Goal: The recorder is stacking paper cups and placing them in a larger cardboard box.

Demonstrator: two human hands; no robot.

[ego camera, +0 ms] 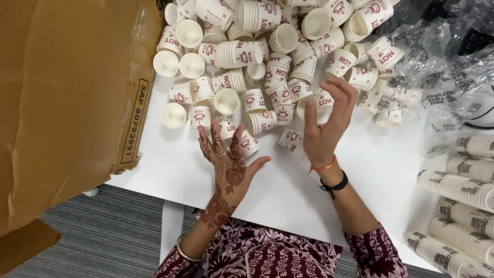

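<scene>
Both hands are spread and hold nothing. The left hand (230, 159), patterned with henna and wearing a ring, lies flat with fingers fanned, its fingertips at the near edge of the heap of paper cups (267, 56); whether they touch a cup is hard to tell. The right hand (325, 123) is lifted edge-on, fingers loosely curved and open, just in front of the heap's near right side. It hides some cups behind it. The heap runs off the top of the view. Right of the heap, crumpled clear plastic wrap (442, 67) covers a few cups, blurring them. Sleeved cup stacks (458, 188) lie further right, cut off. A cardboard box flap (67, 98) stands left of the heap on the white table (170, 164).
</scene>
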